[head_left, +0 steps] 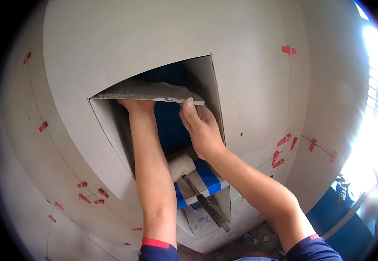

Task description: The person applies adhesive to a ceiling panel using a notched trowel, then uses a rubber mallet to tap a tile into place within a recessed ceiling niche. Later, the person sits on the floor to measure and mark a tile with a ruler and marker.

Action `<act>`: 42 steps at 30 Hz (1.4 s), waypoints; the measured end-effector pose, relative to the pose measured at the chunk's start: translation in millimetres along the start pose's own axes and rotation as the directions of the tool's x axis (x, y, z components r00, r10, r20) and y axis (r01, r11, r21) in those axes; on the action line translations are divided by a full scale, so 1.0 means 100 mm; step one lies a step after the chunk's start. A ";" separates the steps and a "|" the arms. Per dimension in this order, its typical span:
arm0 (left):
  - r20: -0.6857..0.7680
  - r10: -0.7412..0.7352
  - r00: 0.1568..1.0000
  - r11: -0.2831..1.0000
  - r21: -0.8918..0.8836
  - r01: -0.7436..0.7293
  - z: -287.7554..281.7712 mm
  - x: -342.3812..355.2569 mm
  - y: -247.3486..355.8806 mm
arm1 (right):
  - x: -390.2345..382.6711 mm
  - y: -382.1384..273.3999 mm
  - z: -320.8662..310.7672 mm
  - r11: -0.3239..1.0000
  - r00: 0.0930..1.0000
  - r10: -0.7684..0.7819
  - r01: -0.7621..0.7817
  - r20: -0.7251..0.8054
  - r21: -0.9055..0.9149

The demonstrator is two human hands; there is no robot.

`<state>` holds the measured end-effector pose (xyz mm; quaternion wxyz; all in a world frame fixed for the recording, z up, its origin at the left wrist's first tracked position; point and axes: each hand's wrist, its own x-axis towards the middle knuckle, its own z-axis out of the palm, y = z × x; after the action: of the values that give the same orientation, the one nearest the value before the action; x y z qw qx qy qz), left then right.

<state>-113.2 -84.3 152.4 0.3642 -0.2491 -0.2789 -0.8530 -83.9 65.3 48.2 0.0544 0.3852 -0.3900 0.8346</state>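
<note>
In a recessed wall niche (208, 74) with a blue back, a grey board (145, 92) with rough patches spans the upper part horizontally. My left hand (137, 104) reaches under the board, its fingers hidden behind it. My right hand (202, 130) grips the board's front edge near its right end, thumb at the edge. Below both hands, a white-headed mallet (181, 165) lies on a lower ledge (208, 176) marked with blue tape, its dark handle sticking out toward me between my forearms.
Light wall panels (258, 87) surround the niche, with several red tile clips (288, 50) along their joints. A smaller opening (204, 217) sits below the ledge. A bright window (374, 78) is at right, above blue surfaces (337, 222) and clutter. Debris (258, 239) lies on the floor.
</note>
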 end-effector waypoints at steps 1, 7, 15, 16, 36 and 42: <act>-0.006 -0.003 1.000 1.000 -0.008 0.003 0.04 -0.01 0.01 | 0.03 0.00 0.02 1.000 1.000 -0.020 0.020 -0.004 0.008; -0.039 0.092 0.995 0.996 -0.003 -0.092 0.15 0.07 0.01 | 0.16 -0.11 0.10 0.997 0.999 -0.054 0.054 0.002 0.058; 0.026 0.138 0.990 0.978 -0.160 -0.132 0.27 0.04 0.01 | 0.29 -0.17 0.14 0.990 0.997 -0.080 0.080 -0.006 0.112; 0.048 0.140 0.989 0.976 -0.176 -0.130 0.27 0.07 0.01 | 0.30 -0.18 0.15 0.991 0.996 -0.084 0.083 -0.002 0.109; 0.115 0.230 0.966 0.964 -0.165 -0.210 0.26 0.18 -0.02 | 0.47 -0.22 0.15 0.980 0.980 -0.199 0.199 -0.019 0.003; 0.154 0.259 0.954 0.935 -0.286 -0.208 0.04 0.10 -0.38 | 0.44 -0.19 0.12 0.988 0.988 -0.151 0.149 -0.037 -0.044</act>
<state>-147.4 -65.0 150.5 0.3984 -0.4069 -0.1632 -0.8056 -99.7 61.2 95.0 0.1330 0.3953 -0.3757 0.8276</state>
